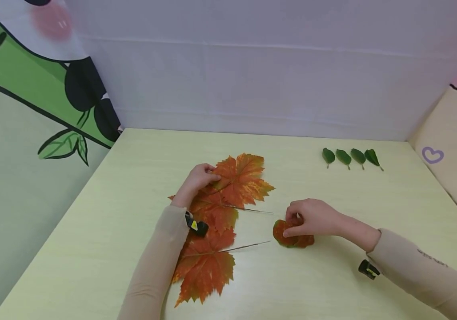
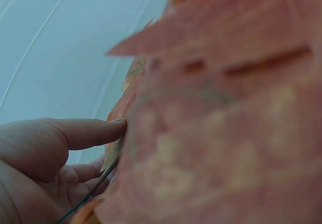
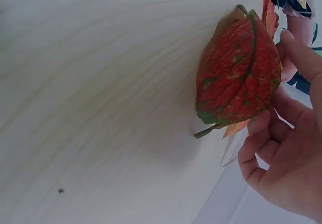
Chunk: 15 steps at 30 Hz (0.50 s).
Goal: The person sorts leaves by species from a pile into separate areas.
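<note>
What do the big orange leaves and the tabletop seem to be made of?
Orange leaves: probably matte printed fabric, judging by blotchy color and thin, wiry stems. Tabletop: perhaps smooth laminate with a soft sheen, though its faint streaks could be real wood grain.

A pale yellow table (image 1: 92,222) with faint wood grain carries a small dark speck (image 3: 61,190) on its top. Behind the table hangs a pale lilac cloth (image 1: 244,84) with straight fold creases. To the left of the table stands a pale green panel (image 1: 12,146); on that side are a broad green band (image 1: 24,75) edged in black, rounded black patches (image 1: 80,84) near the table's far left corner, and a drawn sprig (image 1: 58,144). Right of the table, a cream panel (image 1: 452,133) bears a purple heart outline (image 1: 433,161).
</note>
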Motion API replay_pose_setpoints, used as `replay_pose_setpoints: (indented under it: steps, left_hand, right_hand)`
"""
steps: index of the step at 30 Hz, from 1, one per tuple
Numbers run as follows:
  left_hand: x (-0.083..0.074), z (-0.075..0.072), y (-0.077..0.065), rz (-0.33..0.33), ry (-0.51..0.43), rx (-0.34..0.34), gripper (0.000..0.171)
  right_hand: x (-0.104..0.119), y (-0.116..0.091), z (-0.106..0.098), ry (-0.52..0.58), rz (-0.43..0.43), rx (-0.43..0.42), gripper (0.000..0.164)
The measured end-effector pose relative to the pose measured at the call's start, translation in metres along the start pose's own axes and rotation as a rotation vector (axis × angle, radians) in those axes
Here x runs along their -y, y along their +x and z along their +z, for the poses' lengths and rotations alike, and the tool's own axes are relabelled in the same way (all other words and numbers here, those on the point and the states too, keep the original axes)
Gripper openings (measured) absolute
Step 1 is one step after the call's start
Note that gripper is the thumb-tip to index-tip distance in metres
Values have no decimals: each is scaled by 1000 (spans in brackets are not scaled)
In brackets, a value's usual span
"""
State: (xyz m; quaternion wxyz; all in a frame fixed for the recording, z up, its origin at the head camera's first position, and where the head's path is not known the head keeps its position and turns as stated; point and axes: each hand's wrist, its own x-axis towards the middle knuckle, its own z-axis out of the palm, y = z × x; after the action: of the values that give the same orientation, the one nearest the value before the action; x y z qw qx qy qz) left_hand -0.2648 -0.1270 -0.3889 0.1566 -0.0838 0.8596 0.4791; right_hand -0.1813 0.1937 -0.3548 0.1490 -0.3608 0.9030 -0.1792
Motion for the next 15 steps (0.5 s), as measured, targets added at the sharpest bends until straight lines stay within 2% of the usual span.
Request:
replay_pose_setpoints:
  steps: [2, 9, 15]
  left_hand:
    - [0, 0, 0, -2, -7, 1, 40]
    - [-1, 0, -2, 20, -12, 0, 42]
    - [-1, 1, -2, 11, -13, -3, 41]
  right_hand:
    - [-1, 0, 0, 56, 6, 23, 22]
    - [-4, 0, -4, 364, 51, 115, 15]
    - [-8, -1, -9, 541, 88, 122, 19]
